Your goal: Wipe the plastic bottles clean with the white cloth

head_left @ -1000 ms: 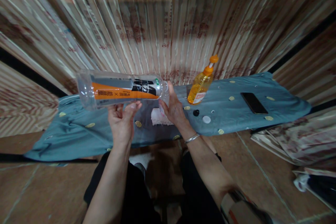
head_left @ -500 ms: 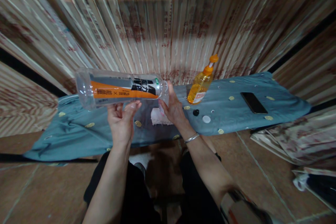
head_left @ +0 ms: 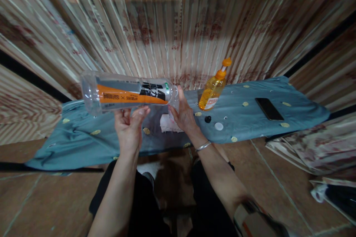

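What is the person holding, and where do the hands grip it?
A clear plastic bottle, lying sideways. The left hand supports its labelled body from below; the right hand holds its neck end.

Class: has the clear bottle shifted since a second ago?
Yes, slightly: the clear bottle has risen a little, judged against the striped wall behind it.

Home interior suggested, modest living space rather than shop or lab. Wall (head_left: 178, 26) covered in striped, patterned fabric or paper with faded red print. Floor (head_left: 278, 192) laid with brown tiles. Low tabletop (head_left: 83, 144) draped with teal cloth dotted with yellow motifs. Household items set on it: orange-capped bottle (head_left: 213, 89) of yellow liquid, phone (head_left: 269, 109), loose bottle caps (head_left: 218, 126). Crumpled patterned fabric (head_left: 311, 148) heaped on floor at right.
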`<state>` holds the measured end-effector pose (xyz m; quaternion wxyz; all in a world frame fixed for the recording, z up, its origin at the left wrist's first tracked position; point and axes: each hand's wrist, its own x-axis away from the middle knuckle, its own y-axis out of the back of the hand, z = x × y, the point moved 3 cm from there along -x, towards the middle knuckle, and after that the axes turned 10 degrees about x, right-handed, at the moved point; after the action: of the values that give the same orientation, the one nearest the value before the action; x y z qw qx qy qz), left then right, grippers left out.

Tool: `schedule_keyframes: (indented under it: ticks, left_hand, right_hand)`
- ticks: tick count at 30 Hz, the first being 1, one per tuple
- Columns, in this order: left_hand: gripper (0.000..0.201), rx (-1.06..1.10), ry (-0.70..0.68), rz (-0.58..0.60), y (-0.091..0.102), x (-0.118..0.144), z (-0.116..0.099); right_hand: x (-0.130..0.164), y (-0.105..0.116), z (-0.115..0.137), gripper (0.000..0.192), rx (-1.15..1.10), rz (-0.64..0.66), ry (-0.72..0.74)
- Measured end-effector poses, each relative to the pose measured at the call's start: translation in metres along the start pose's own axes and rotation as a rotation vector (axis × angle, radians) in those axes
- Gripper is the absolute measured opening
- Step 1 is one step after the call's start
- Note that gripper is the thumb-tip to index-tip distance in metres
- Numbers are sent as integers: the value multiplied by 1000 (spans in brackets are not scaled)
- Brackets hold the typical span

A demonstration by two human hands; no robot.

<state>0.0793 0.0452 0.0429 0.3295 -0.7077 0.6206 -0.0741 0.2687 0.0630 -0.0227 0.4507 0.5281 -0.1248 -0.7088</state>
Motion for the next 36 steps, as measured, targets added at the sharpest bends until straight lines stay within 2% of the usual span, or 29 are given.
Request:
schedule_keyframes:
  ticks: [4, 16, 22, 30, 36]
  left_hand:
    - [53, 25, -20, 1, 1, 0, 2]
    - [53, 24, -32, 22, 4, -1, 4]
    - [61, -24, -38, 40, 5, -2, 5]
    - [58, -3, -24, 45, 5, 0, 4]
    - [57, 10, -21, 34, 3, 0, 4]
  right_hand:
    - [1, -2, 0, 77, -12, -25, 14]
    - [0, 0, 1, 77, 0, 4, -11]
    - [1, 0, 2, 80, 0, -14, 1]
    - [0, 3, 4, 73, 24, 12, -18]
    - [0, 2, 3, 75, 11, 23, -23]
